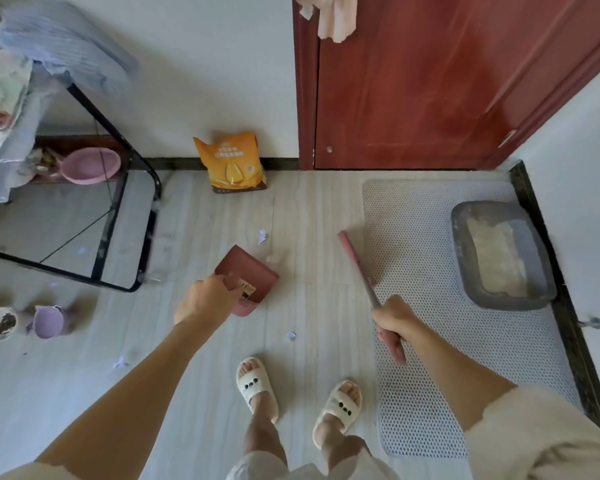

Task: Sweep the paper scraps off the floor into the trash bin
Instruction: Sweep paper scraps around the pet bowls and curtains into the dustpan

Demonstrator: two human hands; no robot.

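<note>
Head view, looking down at the floor (309, 306), item by item as I see them.

Left hand (201, 301): my fingers are curled round the handle of a dark red dustpan (248, 278), which sits tilted just above or on the floor; I cannot tell which.

Right hand (394, 323): my fingers are wrapped tight round the pink broom handle (357, 268), which slants up and away to the left. The bristle end is not visible.

Paper scraps: one scrap (262, 236) lies beyond the dustpan; a second scrap (291, 336) lies between the dustpan and my left slipper (257, 386); a third scrap (120, 362) lies to the left, beside my left forearm.

Right slipper (340, 408): beside the edge of a perforated grey mat (413, 237).

Grey tray (499, 254): on the mat, filled with pale granules, close to the right wall.

Orange bag (232, 162): upright against the wall, left of a red-brown door (430, 81).

Black metal frame (118, 209): at left, with a pink basin (90, 165) behind it.

Two small cups (25, 322): on the floor, far left.
</note>
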